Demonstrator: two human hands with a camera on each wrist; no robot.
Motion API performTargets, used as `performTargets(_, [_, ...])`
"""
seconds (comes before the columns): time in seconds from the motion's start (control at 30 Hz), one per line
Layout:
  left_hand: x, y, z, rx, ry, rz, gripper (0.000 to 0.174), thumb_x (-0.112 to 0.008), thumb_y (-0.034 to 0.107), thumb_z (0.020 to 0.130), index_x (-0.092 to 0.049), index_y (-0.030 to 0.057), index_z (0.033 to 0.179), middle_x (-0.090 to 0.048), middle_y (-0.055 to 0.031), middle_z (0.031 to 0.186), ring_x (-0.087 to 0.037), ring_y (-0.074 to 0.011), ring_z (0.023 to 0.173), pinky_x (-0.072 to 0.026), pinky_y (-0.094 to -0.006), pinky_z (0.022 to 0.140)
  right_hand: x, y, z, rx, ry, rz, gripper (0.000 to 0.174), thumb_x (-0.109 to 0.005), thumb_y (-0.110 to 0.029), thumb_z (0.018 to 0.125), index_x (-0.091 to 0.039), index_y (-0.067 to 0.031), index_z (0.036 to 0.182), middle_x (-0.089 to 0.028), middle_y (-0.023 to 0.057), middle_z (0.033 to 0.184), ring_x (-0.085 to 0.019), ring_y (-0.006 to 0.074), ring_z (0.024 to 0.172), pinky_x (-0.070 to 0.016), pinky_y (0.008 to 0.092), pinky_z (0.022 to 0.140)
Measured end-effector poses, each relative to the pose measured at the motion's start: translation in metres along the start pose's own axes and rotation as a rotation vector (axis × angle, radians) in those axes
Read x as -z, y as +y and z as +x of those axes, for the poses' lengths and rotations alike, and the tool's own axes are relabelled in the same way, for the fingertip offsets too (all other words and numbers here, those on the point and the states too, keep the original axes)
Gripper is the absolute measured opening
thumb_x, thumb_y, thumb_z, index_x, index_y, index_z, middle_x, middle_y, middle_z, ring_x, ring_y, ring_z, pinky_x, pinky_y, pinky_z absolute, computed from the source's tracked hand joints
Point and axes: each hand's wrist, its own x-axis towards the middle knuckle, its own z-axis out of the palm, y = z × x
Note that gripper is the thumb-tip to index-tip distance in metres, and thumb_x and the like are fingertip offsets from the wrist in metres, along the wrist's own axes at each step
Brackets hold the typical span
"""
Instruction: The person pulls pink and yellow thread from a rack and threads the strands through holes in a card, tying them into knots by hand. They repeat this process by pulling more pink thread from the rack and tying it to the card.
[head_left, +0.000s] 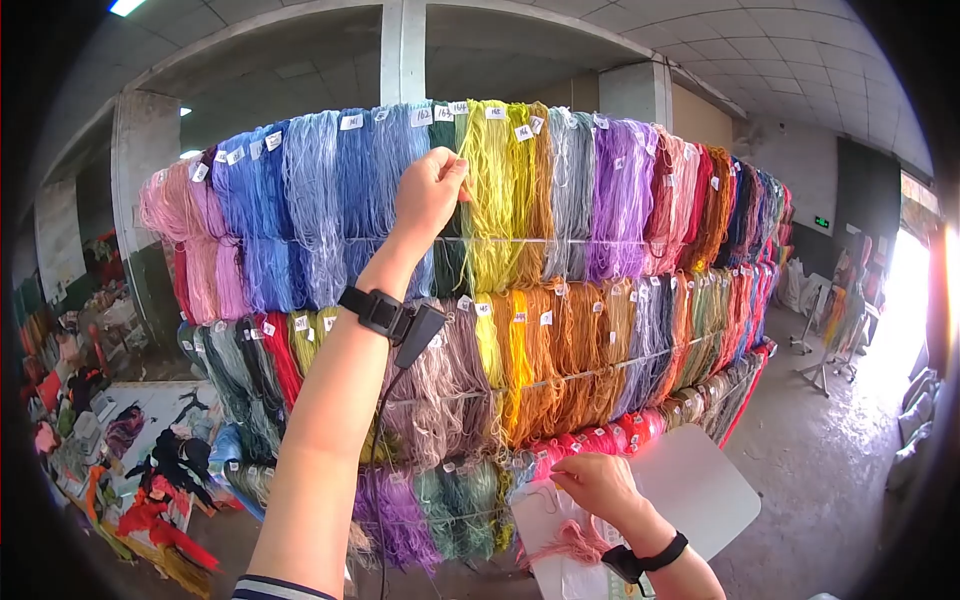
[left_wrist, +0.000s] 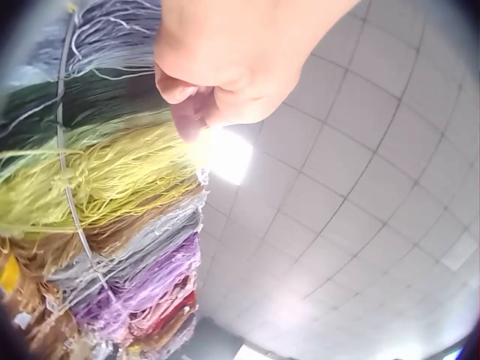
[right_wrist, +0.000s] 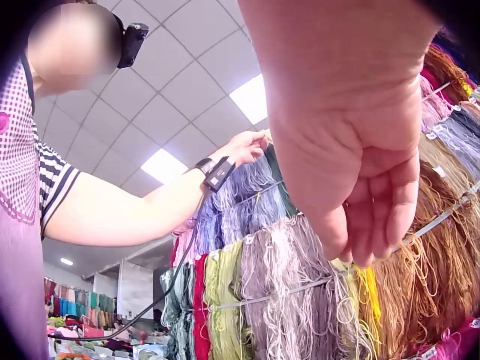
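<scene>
Yellow-green skein (head_left: pixel 487 190) hangs in the top tier of the rack (head_left: pixel 600 241), long axis 12 to 6 o'clock. Left grip (head_left: pixel 428 195) is raised, fingertips pinched on strands at the skein's 9 o'clock edge, so the skein lies at its 3 o'clock, touching. Right grip (head_left: pixel 598 487), well apart at 5 o'clock, is curled on pink threads (head_left: pixel 570 545) against a white board (head_left: pixel 700 490). Left is nearer.

Yellow-green yarn (head_left: pixel 490 200) fills the left hand's (head_left: pixel 428 192) pinch; pink threads (head_left: pixel 572 545) trail from the right hand's (head_left: pixel 600 485) grip, over a white board (head_left: pixel 700 490).
</scene>
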Motion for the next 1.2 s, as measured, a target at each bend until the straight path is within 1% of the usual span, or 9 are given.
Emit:
performTargets(0.1, [0.001,0.01,-0.015,-0.051,0.017,0.316,0.019,-0.055,0.018,0.097,-0.06,0.0023,0.087,-0.063,-0.0038,0.068,-0.063,-0.0107,0.064,-0.0446,-0.0277,0.057,0.001,-0.002,0.0,0.024,0.003,0.011,0.017,-0.066,-0.027,0.086,-0.069,-0.0106,0.088,-0.067,0.0102,0.08,-0.065,0.032,0.075,-0.0513,0.0428,0.064])
performTargets(0.33, [-0.01,0.024,-0.075,-0.044,-0.134,0.066,0.017,-0.055,0.016,0.097,-0.057,0.0036,0.086,-0.058,-0.0029,0.069,-0.054,-0.0092,0.062,-0.0433,-0.0254,0.059,0.009,-0.004,0.03,0.037,0.128,0.227,0.016,-0.065,-0.019,0.09,-0.07,-0.0046,0.094,-0.068,0.0085,0.079,-0.065,0.022,0.07,-0.0516,0.0341,0.063])
performTargets(0.4, [-0.022,0.034,-0.116,-0.238,-0.096,0.265,0.013,-0.056,0.012,0.094,-0.056,0.0028,0.086,-0.059,-0.009,0.073,-0.059,-0.0202,0.066,-0.0463,-0.0304,0.061,0.029,-0.007,0.057,-0.114,0.202,0.596,0.019,-0.059,-0.013,0.095,-0.069,0.0021,0.101,-0.067,0.0044,0.085,-0.061,0.0105,0.078,-0.0513,0.0263,0.071])
performTargets(0.47, [-0.034,0.031,-0.162,-0.475,-0.116,0.34,0.007,-0.058,0.009,0.089,-0.057,0.0031,0.086,-0.06,-0.0137,0.081,-0.061,-0.0302,0.074,-0.049,-0.0368,0.063,0.053,-0.022,0.096,0.0,0.322,0.777,0.026,-0.058,-0.016,0.097,-0.062,0.0018,0.116,-0.068,0.0055,0.095,-0.064,0.0132,0.085,-0.0523,0.0281,0.08])
performTargets(0.63, [-0.043,0.037,-0.242,-0.344,-0.299,0.337,0.007,-0.062,0.007,0.084,-0.06,0.0034,0.09,-0.063,-0.0123,0.088,-0.062,-0.0329,0.079,-0.0508,-0.0424,0.067,0.075,-0.06,0.17,-0.042,0.18,1.274,0.028,-0.058,-0.02,0.098,-0.059,0.0004,0.118,-0.068,0.0072,0.1,-0.067,0.0156,0.087,-0.0557,0.0291,0.08])
performTargets(0.73, [-0.025,0.026,-0.217,-0.285,-0.344,0.305,0.014,-0.066,0.01,0.083,-0.063,0.0025,0.095,-0.063,-0.0138,0.093,-0.062,-0.0332,0.078,-0.0516,-0.0418,0.07,0.073,-0.057,0.185,-0.032,0.06,1.323,0.022,-0.059,-0.02,0.098,-0.061,-0.0011,0.107,-0.069,0.008,0.095,-0.068,0.0137,0.085,-0.0578,0.0275,0.077])
performTargets(0.83, [-0.003,0.043,-0.162,-0.063,-0.027,0.181,0.021,-0.067,0.023,0.088,-0.07,0.0052,0.098,-0.065,-0.0083,0.091,-0.061,-0.0205,0.074,-0.0485,-0.0317,0.066,0.075,-0.06,0.184,-0.031,0.082,1.353,0.02,-0.057,-0.018,0.098,-0.062,-0.0001,0.107,-0.07,0.0103,0.096,-0.069,0.015,0.084,-0.0582,0.029,0.078])
performTargets(1.03, [0.0,0.037,-0.1,0.412,-0.351,-0.491,0.023,-0.065,0.026,0.092,-0.075,0.0067,0.099,-0.063,0.0053,0.076,-0.051,-0.0006,0.073,-0.0341,-0.0205,0.064,0.071,-0.072,0.18,0.036,0.099,1.335,0.022,-0.057,-0.018,0.099,-0.061,0.0012,0.107,-0.07,0.0133,0.099,-0.07,0.0167,0.087,-0.0577,0.0295,0.079])
performTargets(1.2, [0.001,0.034,-0.102,0.42,-0.32,-0.527,0.023,-0.066,0.022,0.091,-0.074,0.0026,0.101,-0.066,0.0,0.08,-0.055,-0.0061,0.075,-0.0428,-0.0235,0.075,0.074,-0.07,0.177,0.06,0.133,1.323,0.022,-0.057,-0.018,0.098,-0.062,0.0016,0.107,-0.071,0.0122,0.098,-0.07,0.0163,0.086,-0.0574,0.0294,0.08])
